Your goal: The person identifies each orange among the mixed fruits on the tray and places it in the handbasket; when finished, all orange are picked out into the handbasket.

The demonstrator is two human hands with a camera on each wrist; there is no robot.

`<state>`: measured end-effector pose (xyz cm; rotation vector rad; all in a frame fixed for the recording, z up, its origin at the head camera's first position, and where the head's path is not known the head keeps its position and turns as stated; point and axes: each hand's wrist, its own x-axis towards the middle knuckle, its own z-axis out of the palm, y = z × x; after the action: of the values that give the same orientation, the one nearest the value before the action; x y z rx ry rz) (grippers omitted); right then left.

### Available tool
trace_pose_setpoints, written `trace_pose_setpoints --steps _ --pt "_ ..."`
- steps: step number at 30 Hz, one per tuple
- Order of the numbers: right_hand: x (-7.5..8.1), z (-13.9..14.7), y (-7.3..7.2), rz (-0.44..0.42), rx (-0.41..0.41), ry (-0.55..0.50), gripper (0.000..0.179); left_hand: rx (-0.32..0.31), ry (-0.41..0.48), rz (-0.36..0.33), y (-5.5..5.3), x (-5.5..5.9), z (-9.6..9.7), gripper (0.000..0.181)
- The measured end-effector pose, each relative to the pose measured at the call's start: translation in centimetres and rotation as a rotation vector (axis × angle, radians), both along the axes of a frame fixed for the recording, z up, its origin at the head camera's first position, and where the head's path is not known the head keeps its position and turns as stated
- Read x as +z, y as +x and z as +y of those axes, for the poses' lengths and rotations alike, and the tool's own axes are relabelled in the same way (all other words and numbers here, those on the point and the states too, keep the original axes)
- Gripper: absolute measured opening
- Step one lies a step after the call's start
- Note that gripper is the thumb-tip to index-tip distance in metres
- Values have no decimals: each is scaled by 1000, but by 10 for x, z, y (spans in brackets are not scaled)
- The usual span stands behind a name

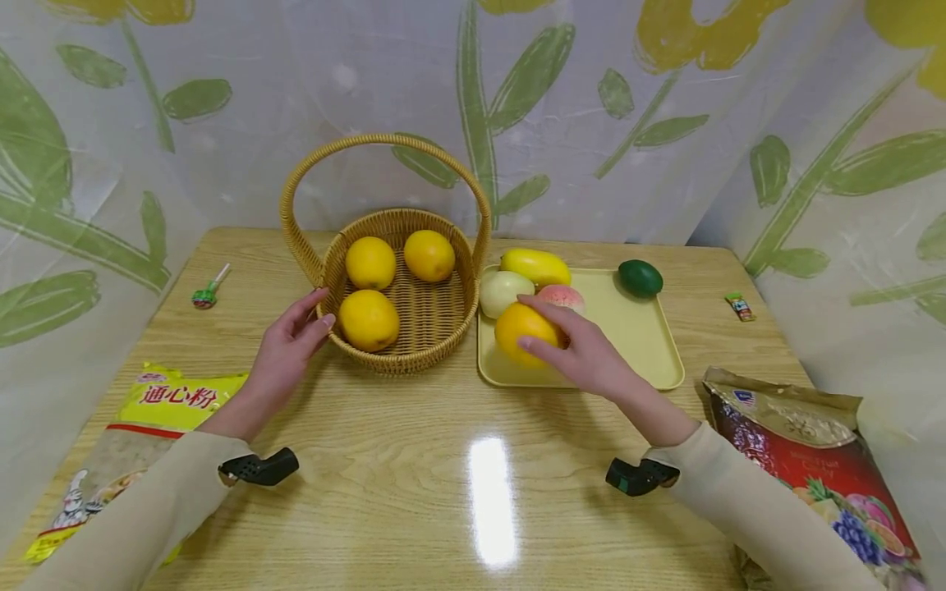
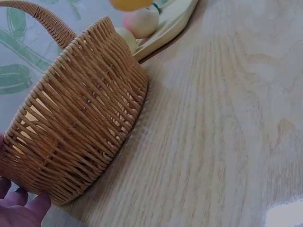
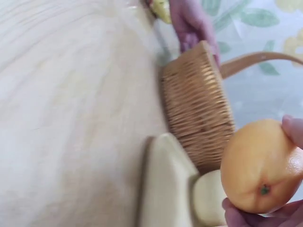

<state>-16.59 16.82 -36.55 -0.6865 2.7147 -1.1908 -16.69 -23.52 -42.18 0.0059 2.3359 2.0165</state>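
Observation:
My right hand [image 1: 580, 345] grips an orange [image 1: 526, 335] between thumb and fingers, over the left part of a pale yellow tray [image 1: 628, 341]. In the right wrist view the orange shows its green stem end. Behind it on the tray are a pale round fruit [image 1: 506, 295], a pink peach [image 1: 562, 299], partly hidden, and a long yellow fruit [image 1: 536, 267]. My left hand [image 1: 284, 349] rests against the left side of a wicker basket [image 1: 402, 361], fingertips at its rim and spread on its outer wall. Several more oranges [image 1: 369, 319] lie inside the basket.
A dark green avocado [image 1: 640, 279] sits at the tray's far right corner. Further right are a small candy packet [image 1: 740, 307] and a red-brown bag [image 1: 820, 460]. At left are a lollipop [image 1: 209, 289] and a yellow pasta bag [image 1: 148, 427]. The basket's tall handle [image 1: 384, 139] arches up.

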Motion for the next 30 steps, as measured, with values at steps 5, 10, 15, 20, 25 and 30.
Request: trace_pose_setpoints --steps 5,10,15,20,25,30 --pt "25 -5 -6 -97 -99 -32 60 -12 -44 2 -1 1 -2 63" --pt "41 -12 -12 -104 -96 -75 61 -65 -100 -1 -4 6 -7 65" --pt "55 -24 -17 -138 -56 -123 62 -99 -88 -8 -6 8 -11 66" --pt "65 -42 -32 -137 10 -138 62 -91 -56 -10 -5 6 -11 65" --pt "73 -64 -46 -138 64 -147 59 -75 -27 -12 -5 4 -9 63" --pt "75 -88 -61 -128 55 -83 61 -70 -5 -15 -6 3 -9 62"
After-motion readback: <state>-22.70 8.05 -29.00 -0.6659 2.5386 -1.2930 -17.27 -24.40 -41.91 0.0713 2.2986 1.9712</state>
